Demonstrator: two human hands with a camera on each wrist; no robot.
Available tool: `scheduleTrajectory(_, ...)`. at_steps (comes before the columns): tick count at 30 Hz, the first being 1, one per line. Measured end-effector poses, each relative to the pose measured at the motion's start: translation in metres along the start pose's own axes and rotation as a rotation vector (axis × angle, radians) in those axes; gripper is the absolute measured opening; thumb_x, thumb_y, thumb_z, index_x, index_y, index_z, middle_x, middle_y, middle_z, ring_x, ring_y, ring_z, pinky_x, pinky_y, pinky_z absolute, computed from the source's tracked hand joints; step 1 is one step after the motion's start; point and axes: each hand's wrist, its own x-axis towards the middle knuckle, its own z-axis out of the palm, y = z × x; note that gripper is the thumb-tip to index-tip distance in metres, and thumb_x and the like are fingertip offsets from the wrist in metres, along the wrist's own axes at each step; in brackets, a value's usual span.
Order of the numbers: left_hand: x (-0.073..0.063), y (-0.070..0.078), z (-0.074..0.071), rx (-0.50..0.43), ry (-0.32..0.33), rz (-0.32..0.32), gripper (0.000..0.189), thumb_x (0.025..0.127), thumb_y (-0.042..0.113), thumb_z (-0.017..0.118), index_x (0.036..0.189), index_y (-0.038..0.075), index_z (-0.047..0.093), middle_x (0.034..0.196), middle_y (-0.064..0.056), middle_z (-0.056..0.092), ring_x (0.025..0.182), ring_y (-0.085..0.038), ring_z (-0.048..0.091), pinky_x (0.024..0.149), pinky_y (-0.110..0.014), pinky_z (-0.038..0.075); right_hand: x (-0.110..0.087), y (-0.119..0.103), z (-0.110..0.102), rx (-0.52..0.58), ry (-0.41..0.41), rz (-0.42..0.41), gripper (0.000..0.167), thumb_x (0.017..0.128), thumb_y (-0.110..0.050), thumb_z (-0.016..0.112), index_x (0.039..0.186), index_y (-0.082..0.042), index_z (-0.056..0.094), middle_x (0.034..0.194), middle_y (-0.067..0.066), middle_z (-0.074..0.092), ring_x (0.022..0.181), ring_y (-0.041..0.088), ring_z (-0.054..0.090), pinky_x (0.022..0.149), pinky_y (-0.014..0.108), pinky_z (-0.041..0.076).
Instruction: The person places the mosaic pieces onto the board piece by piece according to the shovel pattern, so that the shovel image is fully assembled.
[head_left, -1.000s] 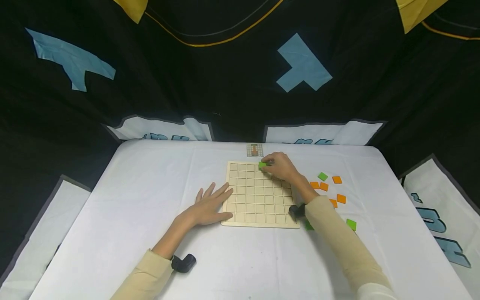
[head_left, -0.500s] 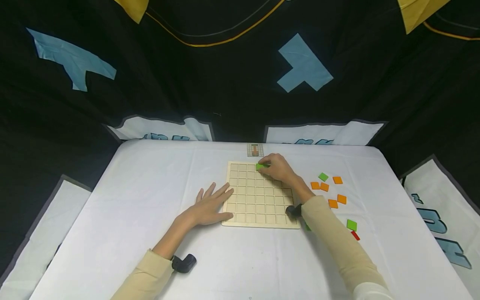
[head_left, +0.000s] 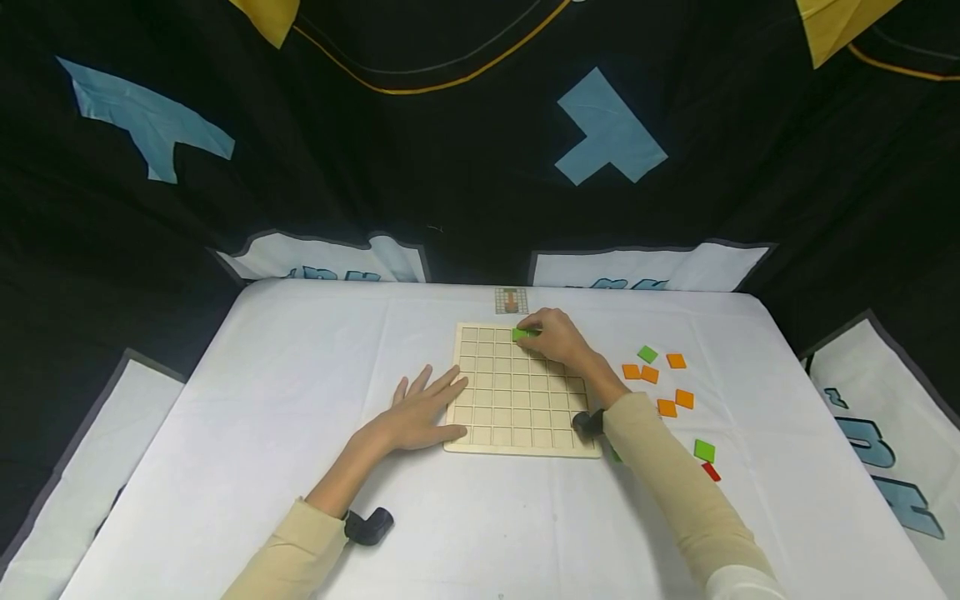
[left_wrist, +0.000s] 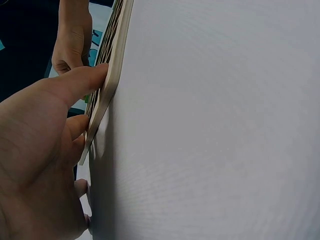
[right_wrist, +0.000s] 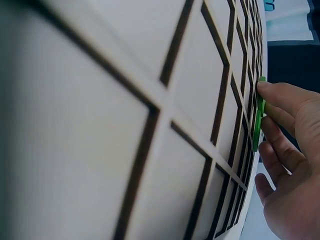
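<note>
A pale wooden grid board (head_left: 487,408) lies on the white table. My left hand (head_left: 416,421), fingers spread, rests on the board's left edge; in the left wrist view its thumb (left_wrist: 87,80) presses on the rim. At the far side of the board, my right hand (head_left: 558,340) pinches a green square tile (head_left: 519,334) between thumb and fingers over the top row. The right wrist view shows that green tile (right_wrist: 262,94) under the fingertips, with a second green tile (right_wrist: 257,132) lying right beside it, partly behind the fingers.
Several orange tiles (head_left: 649,375) lie loose right of the board, with green tiles (head_left: 647,354) and a red piece (head_left: 711,472) among them. Behind the board is a small pattern card (head_left: 512,301). A black curtain (head_left: 480,167) hangs beyond the table's far edge.
My right hand has shifted slightly left with the green tile and come down at the top row, then held still. The red piece has come into view from behind the right sleeve. My left hand stays put.
</note>
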Motion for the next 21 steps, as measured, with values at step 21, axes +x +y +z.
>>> scheduleTrajectory(21,0.0014,-0.0021,0.0020,0.005,-0.002,-0.001,0.081,0.094,0.054,0.059,0.159,0.015,0.030,0.166,-0.005,0.014,0.149,-0.043,-0.001,0.111,-0.069,-0.003,-0.0057,0.0057,-0.0091,0.025,0.016,0.025,0.033,0.089,-0.018,0.077,0.118,-0.003,0.073,0.121,0.013,0.067,0.115,0.031,0.060,0.100,0.045,0.046)
